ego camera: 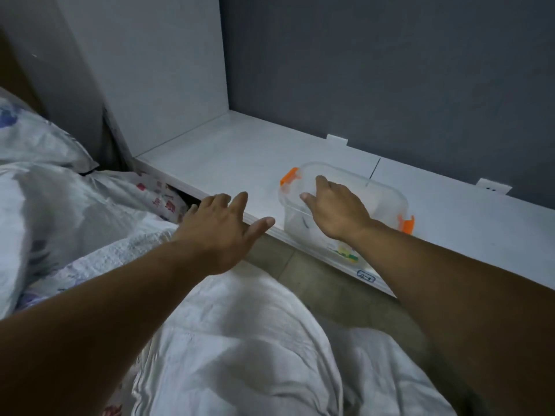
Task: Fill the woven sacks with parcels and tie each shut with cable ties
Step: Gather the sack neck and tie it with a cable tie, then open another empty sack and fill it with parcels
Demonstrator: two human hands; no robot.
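The right hand (336,211) is reaching into the clear plastic box with orange clips (345,202) at the white shelf's (240,157) front edge, fingers loosely curled, gripping nothing visible. The left hand (222,229) is hovering open; no sacks or parcels are showing, so filling and tying seem still ahead

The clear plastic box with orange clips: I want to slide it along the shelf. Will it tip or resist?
The clear plastic box looks nearly empty, so probably light. Low and wide on the smooth white shelf, it should slide, not tip. The right hand reaches into it.

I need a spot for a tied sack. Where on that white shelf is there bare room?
Free: the shelf between the side panel and the clear container, and right of the container. Crowded: the front edge, where the right hand reaches into the container.
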